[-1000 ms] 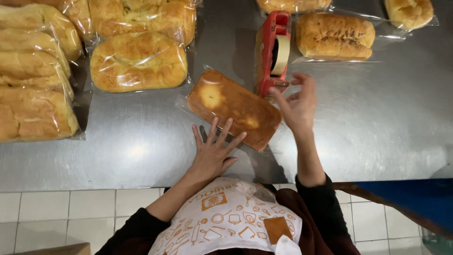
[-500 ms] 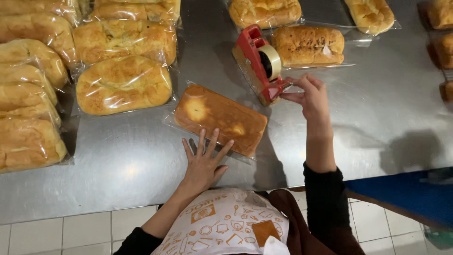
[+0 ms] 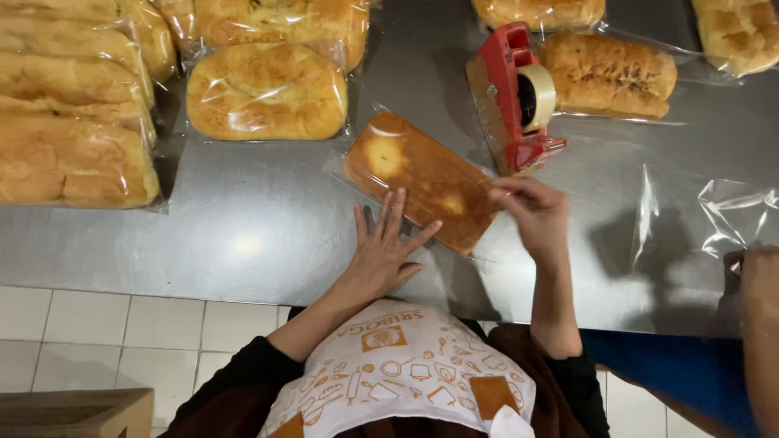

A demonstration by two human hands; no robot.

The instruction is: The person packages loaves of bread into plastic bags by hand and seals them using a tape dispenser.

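A flat browned loaf in a clear bag [image 3: 422,180] lies slantwise mid-counter on the steel table [image 3: 243,235]; the left hand [image 3: 381,255] presses flat on the bag's near edge, fingers spread wide, gripping nothing; the right hand [image 3: 531,212], at the loaf's three o'clock end, has its fingertips pinched together (whether on tape or on bag film I cannot tell); a red tape dispenser [image 3: 515,97] stands just beyond at one o'clock; bagged buns [image 3: 268,91] crowd ten to twelve o'clock; an empty clear bag [image 3: 730,215] lies at three o'clock
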